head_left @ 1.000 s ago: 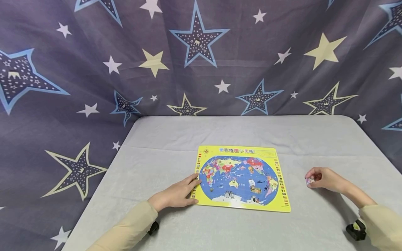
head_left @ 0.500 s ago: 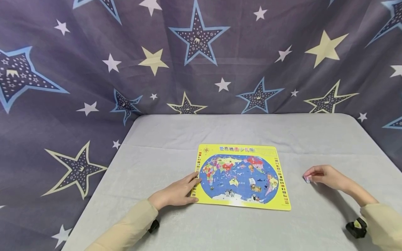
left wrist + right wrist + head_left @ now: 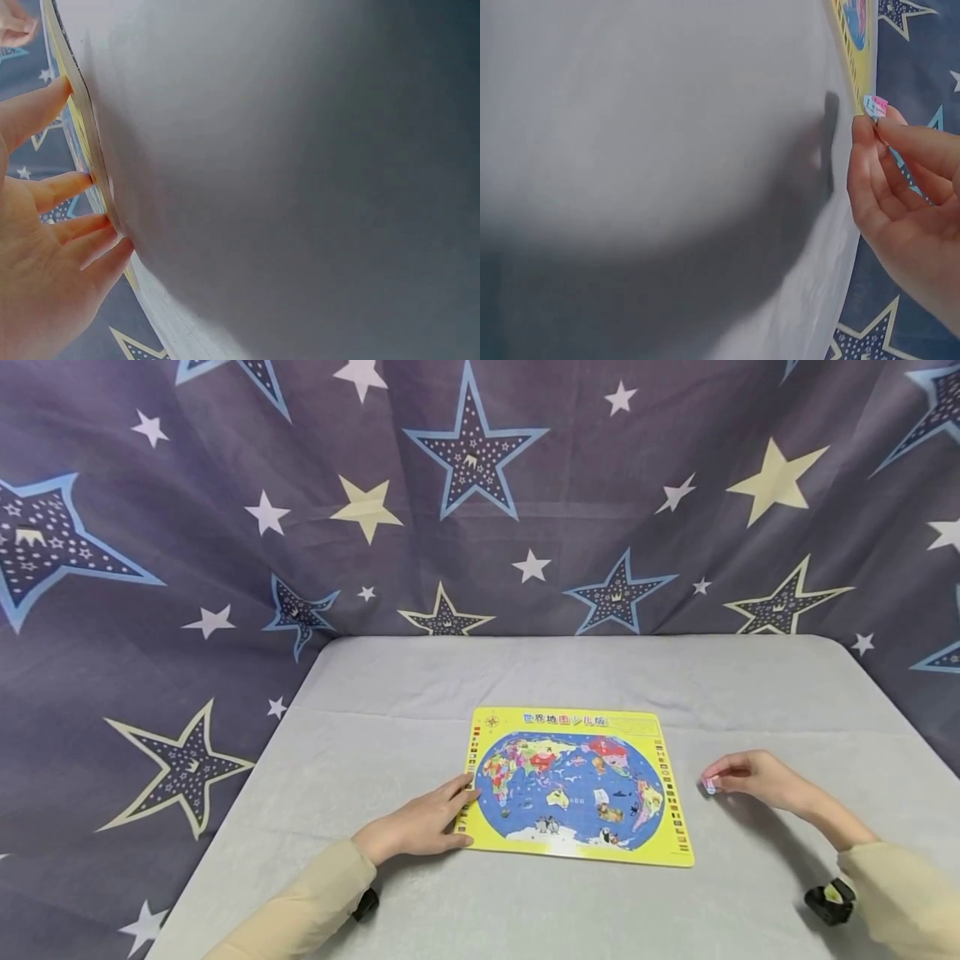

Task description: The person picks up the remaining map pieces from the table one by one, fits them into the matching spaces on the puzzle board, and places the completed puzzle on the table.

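A world map board with a yellow border and blue oceans lies flat on the table. My left hand rests at its left edge, fingers spread and fairly straight. In the left wrist view those fingertips touch the board's edge. Off the board's right side, my right hand pinches a small pink and pale-blue piece between thumb and fingers. The right wrist view shows this piece poking out past the fingertips, apart from the table; its full outline is hidden.
A light grey cloth covers the table. Behind it and on the left hangs a dark curtain printed with stars. A black wrist strap mount sits below the right sleeve.
My right hand has moved left, nearer the board's right edge, still pinching the small piece. The left hand and the board have stayed where they were.
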{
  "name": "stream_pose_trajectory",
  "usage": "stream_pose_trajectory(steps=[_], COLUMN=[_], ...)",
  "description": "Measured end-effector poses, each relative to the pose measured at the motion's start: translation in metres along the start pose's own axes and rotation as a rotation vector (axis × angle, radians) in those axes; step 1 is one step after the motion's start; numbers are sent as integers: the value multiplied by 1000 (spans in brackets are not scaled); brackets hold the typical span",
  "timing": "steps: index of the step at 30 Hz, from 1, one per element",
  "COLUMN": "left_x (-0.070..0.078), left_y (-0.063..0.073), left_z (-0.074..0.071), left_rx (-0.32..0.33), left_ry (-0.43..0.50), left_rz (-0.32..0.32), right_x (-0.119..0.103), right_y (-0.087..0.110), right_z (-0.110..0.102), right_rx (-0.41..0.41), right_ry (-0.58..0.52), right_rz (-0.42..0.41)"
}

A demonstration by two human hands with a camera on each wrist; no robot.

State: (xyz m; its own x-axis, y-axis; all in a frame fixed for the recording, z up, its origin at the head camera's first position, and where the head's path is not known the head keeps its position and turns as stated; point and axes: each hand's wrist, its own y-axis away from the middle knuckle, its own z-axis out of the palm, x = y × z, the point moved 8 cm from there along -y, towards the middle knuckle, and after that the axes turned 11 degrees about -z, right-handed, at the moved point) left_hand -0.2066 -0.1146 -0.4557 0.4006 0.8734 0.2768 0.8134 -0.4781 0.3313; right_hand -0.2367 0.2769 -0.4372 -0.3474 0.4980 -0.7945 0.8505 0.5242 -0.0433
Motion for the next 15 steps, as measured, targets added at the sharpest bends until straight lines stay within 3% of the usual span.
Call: stream_pose_trajectory(steps=[9, 15], left_x=[-1, -2], left_y=[0, -1], left_z=[1, 2], left_rx=[0, 3], left_ry=[-8, -7], left_rz=[-6, -4], right_x=[-9, -13], right_y=[-14, -26], right_z=[10, 17], right_rx=[-3, 4], right_ry=[-121, -128], right_rz=[11, 37])
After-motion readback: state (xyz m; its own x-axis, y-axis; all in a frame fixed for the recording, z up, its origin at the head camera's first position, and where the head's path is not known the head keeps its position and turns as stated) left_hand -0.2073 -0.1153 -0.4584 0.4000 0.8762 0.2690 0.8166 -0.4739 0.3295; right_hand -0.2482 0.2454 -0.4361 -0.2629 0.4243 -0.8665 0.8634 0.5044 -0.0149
